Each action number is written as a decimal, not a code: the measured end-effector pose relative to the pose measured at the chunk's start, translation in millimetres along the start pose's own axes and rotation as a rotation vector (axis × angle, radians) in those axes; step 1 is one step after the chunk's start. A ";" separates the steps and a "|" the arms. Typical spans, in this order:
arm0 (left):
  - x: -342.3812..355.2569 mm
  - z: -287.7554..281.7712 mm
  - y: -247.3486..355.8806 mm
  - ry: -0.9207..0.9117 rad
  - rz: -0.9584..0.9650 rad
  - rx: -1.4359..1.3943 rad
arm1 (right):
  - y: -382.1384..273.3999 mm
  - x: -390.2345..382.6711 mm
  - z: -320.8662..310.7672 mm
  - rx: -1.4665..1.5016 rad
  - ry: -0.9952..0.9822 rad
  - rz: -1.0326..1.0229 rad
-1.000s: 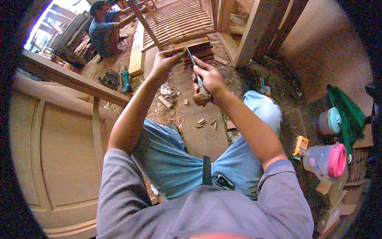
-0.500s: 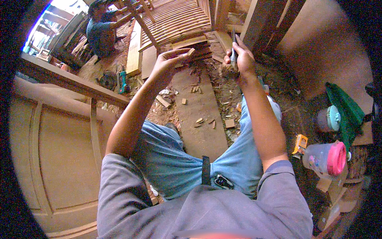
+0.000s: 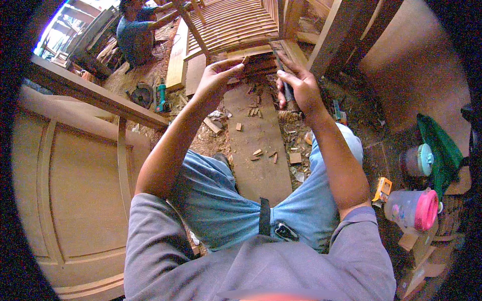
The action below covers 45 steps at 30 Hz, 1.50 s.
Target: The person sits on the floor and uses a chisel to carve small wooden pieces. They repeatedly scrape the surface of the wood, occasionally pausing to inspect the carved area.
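My left hand (image 3: 218, 75) is raised in front of me, pinching a small sliver of light wood (image 3: 245, 62) at its fingertips. To its right, my right hand (image 3: 306, 93) grips a dark chisel-like tool (image 3: 287, 89), with the blade angled up and away from me; part of it is hidden by my fingers. The sliver and tool are apart. Below both hands lies a long board (image 3: 251, 180) between my jeans-clad legs, scattered with several small wood offcuts (image 3: 256, 155).
A co-worker (image 3: 133, 37) crouches at upper left beside a slatted frame (image 3: 233, 27). A green power tool (image 3: 161, 98) and circular saw (image 3: 140, 95) lie left. A panelled door (image 3: 85, 195) flanks me; lidded buckets (image 3: 401, 208), green cloth (image 3: 434, 145) and upright timbers (image 3: 326, 35) are right.
One second ago the tool's tip met the sliver. Since then my right hand has drawn it rightward, away from my left hand, and now tilts the blade slightly back toward the left.
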<state>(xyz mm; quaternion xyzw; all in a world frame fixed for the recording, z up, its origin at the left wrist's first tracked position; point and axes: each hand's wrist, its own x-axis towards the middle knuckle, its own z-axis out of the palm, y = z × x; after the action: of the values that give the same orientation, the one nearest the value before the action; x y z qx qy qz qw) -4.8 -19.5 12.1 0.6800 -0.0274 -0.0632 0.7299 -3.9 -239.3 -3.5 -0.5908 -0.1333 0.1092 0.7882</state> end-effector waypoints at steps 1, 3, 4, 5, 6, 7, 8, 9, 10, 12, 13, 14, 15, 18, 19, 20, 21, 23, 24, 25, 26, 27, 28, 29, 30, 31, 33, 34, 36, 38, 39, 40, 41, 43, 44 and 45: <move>0.7 -0.4 -0.1 0.012 0.005 -0.007 | 0.8 -0.9 2.6 -0.021 -0.016 0.004; 2.4 -2.0 -0.2 0.048 -0.006 -0.012 | 2.0 -2.8 8.6 -0.068 -0.034 0.022; 3.5 -3.0 0.1 0.073 -0.020 -0.009 | 2.5 -4.6 11.7 -0.121 -0.038 0.007; 4.5 -4.2 0.6 0.097 -0.035 -0.007 | 3.3 -5.9 15.1 -0.118 -0.047 0.024; 5.0 -5.5 1.1 0.098 -0.038 -0.005 | 3.9 -7.6 18.2 -0.119 -0.046 0.052; 5.4 -6.8 1.6 0.099 -0.041 -0.002 | 4.9 -8.9 21.2 -0.120 -0.044 0.081; 5.8 -7.9 2.0 0.102 -0.049 -0.001 | 5.6 -10.2 23.5 -0.168 -0.049 0.102; 6.0 -8.9 2.3 0.087 -0.037 -0.008 | 6.5 -10.8 25.8 -0.223 -0.066 0.038; 6.1 -9.7 2.3 0.075 -0.031 -0.013 | 7.9 -11.8 28.3 -0.279 -0.063 -0.009; 6.3 -11.2 1.4 0.070 -0.013 -0.013 | 10.2 -13.5 31.5 -0.258 -0.076 -0.019; 6.5 -11.7 0.5 0.077 -0.003 -0.005 | 10.9 -14.1 32.5 -0.292 -0.060 -0.017; 7.0 -12.4 -0.4 0.084 0.007 0.004 | 11.5 -14.8 33.1 -0.328 -0.055 0.006; 7.5 -13.4 -1.2 0.077 0.020 0.024 | 11.9 -15.1 33.9 -0.365 -0.050 0.028; 9.0 -16.4 -3.5 0.064 0.051 0.079 | 12.5 -15.0 37.0 -0.349 -0.031 0.051; 9.5 -17.2 -3.9 0.066 0.057 0.097 | 12.5 -15.2 37.6 -0.336 -0.049 -0.014; 9.7 -18.0 -4.2 0.071 0.052 0.119 | 12.6 -15.2 38.3 -0.327 -0.048 -0.054; 9.9 -18.6 -4.2 0.064 0.067 0.114 | 12.6 -15.3 38.6 -0.318 -0.048 -0.095; 9.7 -19.1 -3.8 0.063 0.065 0.117 | 13.1 -15.6 38.3 -0.306 -0.049 -0.017; 9.4 -19.0 -3.7 0.065 0.081 0.128 | 13.6 -15.8 37.8 -0.300 -0.050 0.022; 9.1 -18.6 -3.5 0.073 0.089 0.142 | 14.4 -15.5 37.2 -0.304 -0.052 0.004; 8.8 -17.9 -3.4 0.080 0.095 0.157 | 15.3 -15.2 36.5 -0.306 -0.053 -0.013; 8.6 -17.2 -3.2 0.084 0.122 0.166 | 16.3 -14.4 36.2 -0.308 -0.060 -0.037; 8.6 -16.2 -3.2 0.087 0.149 0.174 | 17.3 -13.7 35.6 -0.324 -0.055 -0.044; 8.5 -15.5 -3.1 0.090 0.176 0.183 | 18.4 -13.0 35.5 -0.340 -0.056 -0.058; 8.8 -14.8 -3.0 0.090 0.176 0.192 | 19.4 -12.3 35.7 -0.376 -0.040 -0.059; 8.9 -14.4 -3.1 0.090 0.176 0.201 | 20.1 -12.0 35.8 -0.347 -0.061 -0.090; 9.3 -14.2 -3.3 0.084 0.185 0.216 | 20.8 -12.0 36.2 -0.344 -0.056 -0.100; 9.4 -14.4 -3.7 0.079 0.195 0.221 | 20.7 -12.1 36.6 -0.335 -0.065 -0.100; 9.9 -15.4 -5.4 0.091 0.205 0.306 | 19.7 -13.4 36.2 -0.362 -0.055 -0.055; 9.6 -17.1 -8.3 0.115 0.239 0.455 | 18.6 -14.5 35.5 -0.407 -0.059 -0.067; 10.4 -17.8 -9.9 0.138 0.260 0.523 | 18.4 -14.6 35.4 -0.451 -0.057 -0.089; 11.5 -18.3 -11.4 0.150 0.314 0.579 | 18.5 -14.8 35.2 -0.433 -0.058 -0.055; 12.6 -18.9 -12.9 0.165 0.339 0.636 | 19.2 -14.3 35.5 -0.430 -0.056 -0.034; 13.7 -20.0 -14.7 0.185 0.504 0.762 | 21.6 -13.6 36.3 -0.416 -0.049 -0.021; 14.0 -20.2 -15.0 0.200 0.548 0.838 | 23.5 -13.2 37.3 -0.407 -0.045 -0.029; 14.0 -20.1 -14.9 0.205 0.583 0.883 | 25.2 -13.0 38.0 -0.413 -0.040 -0.050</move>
<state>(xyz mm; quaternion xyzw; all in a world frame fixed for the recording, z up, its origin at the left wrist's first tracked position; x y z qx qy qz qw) 10.8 -2.5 -4.9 0.8891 -0.1678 0.2264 0.3607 -29.4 -202.2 -18.7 -0.7340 -0.1829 0.0716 0.6501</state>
